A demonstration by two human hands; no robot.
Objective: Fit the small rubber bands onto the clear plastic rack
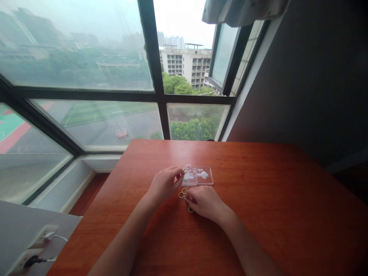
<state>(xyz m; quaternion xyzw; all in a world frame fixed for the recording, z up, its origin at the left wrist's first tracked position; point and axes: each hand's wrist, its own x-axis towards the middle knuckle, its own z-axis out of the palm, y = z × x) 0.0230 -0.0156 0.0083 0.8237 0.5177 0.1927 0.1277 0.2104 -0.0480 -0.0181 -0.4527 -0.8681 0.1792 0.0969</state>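
Two clear acrylic plates (201, 175) lie side by side on the reddish wooden table (258, 199). My left hand (164, 183) rests at their left edge, fingers curled in a pinch touching the left plate. My right hand (204, 202) lies just below the plates, fingers curled down onto the table over small metal rings (182, 193). Another ring (190, 209) peeks out under that hand. What the fingertips hold is too small to make out.
A large window (115, 88) runs behind the table. A dark wall (316, 84) stands at the right. A white power strip with plugged cables (37, 247) sits at the lower left, off the table's edge.
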